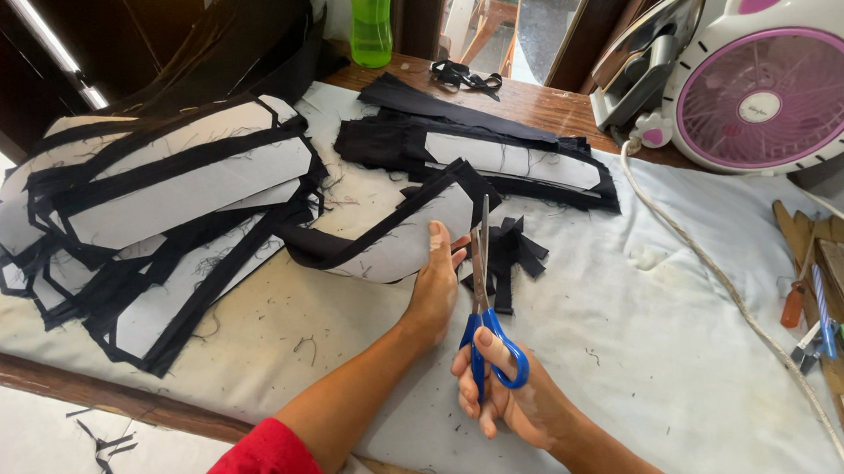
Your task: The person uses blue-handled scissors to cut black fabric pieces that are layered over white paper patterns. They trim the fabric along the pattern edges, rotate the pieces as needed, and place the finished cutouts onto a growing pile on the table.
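Black cloth edged the pale curved piece (397,239) that lay near the middle of the padded table (652,349), and the person's left hand (433,284) pressed flat on its right end, fingers spread and closed on nothing. The right hand (504,391) was wrapped through the blue handles of the scissors (484,302), whose blades pointed away and stood just beside the left fingertips, nearly closed as far as I could tell. That closeness was the worry — a slip of the blades, I judged, could nick the holding fingers or bite past the black border into the pale facing. The piece could also skid on the cloth cover if the palm eased, leaving a ragged edge. A small heap of black offcuts (509,255) sat just right of the blades and might have snagged under them. To the left a big stack of similar bordered pieces (150,218) crowded the table, with another lot (496,151) farther back. On the far right stood an iron (643,54) on end, its white cord (717,284) trailing toward the near edge — easy to catch with an elbow — beside a pink-and-white fan (776,79). A green bottle (371,15) stood at the far edge, and wooden sticks with small tools (834,305) lay at the right.
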